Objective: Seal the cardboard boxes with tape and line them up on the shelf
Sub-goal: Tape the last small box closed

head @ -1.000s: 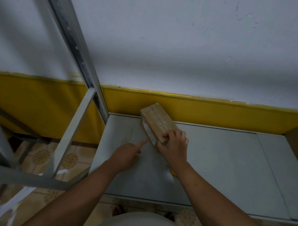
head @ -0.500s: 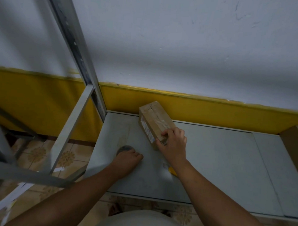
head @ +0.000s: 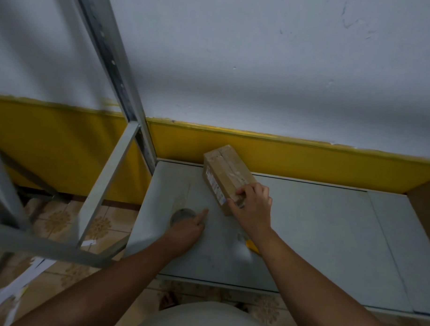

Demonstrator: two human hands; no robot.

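One taped box [head: 227,174] lies askew at 11 o'clock on the shelf [head: 316,227], near the wall. The right hand [head: 252,208] grasps its near end. The left hand [head: 186,231], forefinger out, sits against one tape roll [head: 179,214] at the box's 8 o'clock; whether it grips the roll I cannot tell. This looks like the lining-up step, and squaring the box comes next. A second box [head: 424,206] shows at 3 o'clock.

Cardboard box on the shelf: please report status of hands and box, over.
Right hand grips cardboard box at near end. Left hand at tape roll, index finger straight, grip unclear. Box taped, askew on shelf. Yellow object under right forearm, apart.
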